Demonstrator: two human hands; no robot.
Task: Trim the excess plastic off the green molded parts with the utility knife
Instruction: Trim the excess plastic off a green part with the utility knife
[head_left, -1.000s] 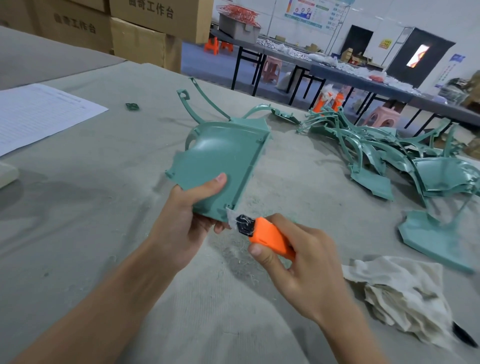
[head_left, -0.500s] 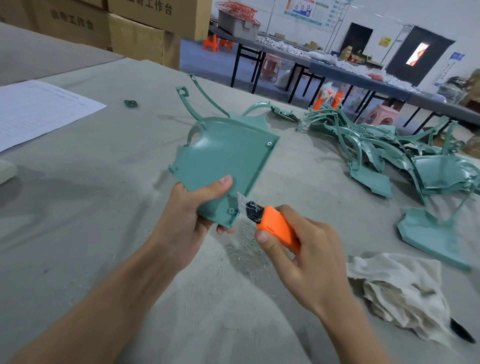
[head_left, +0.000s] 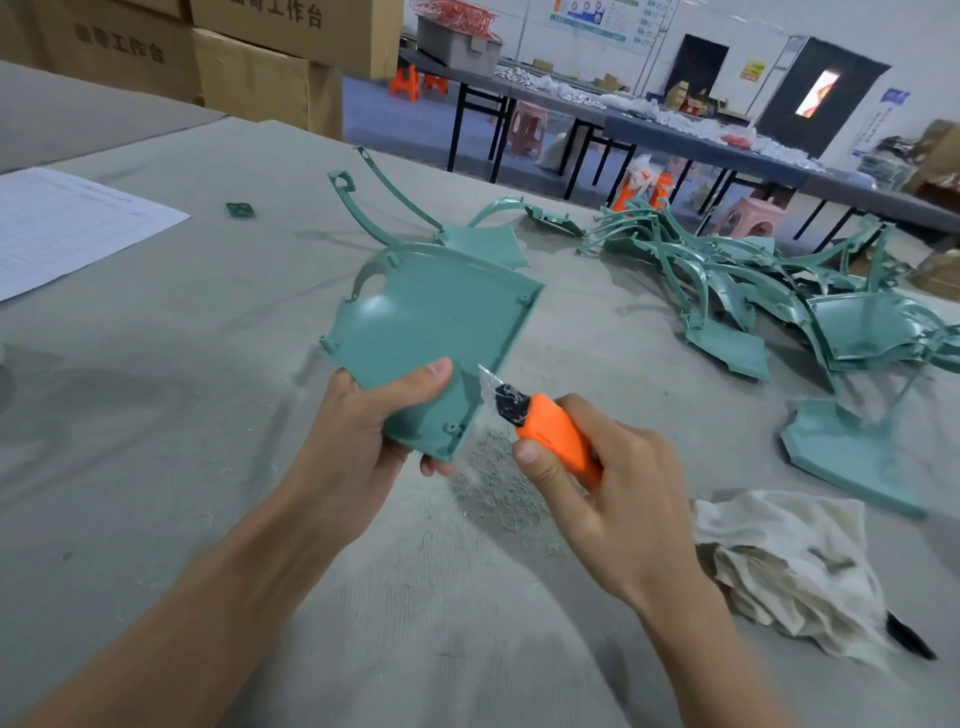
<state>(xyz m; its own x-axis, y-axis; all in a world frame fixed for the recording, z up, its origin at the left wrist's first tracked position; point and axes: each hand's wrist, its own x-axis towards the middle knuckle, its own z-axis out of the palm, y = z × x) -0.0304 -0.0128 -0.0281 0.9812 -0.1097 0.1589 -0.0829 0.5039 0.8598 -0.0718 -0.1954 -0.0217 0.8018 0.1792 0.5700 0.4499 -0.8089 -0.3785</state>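
Holding a green molded part (head_left: 431, 322) up above the desk (head_left: 208, 415) in the left hand (head_left: 353, 441), thumb on top, fingers curled under its near edge. Gripping the orange utility knife (head_left: 550, 436) tight in the right hand (head_left: 623, 504), just right of the part, blade tip up against its right edge, with more green parts (head_left: 779, 291) piled far right.

Green plastic part (head_left: 431, 317) smooth, slightly glossy; table cover (head_left: 156, 395) rough grey cloth; rag (head_left: 789, 561) crumpled.

Rag (head_left: 789, 566) and part pile (head_left: 779, 301) (tangled) crowd the right.
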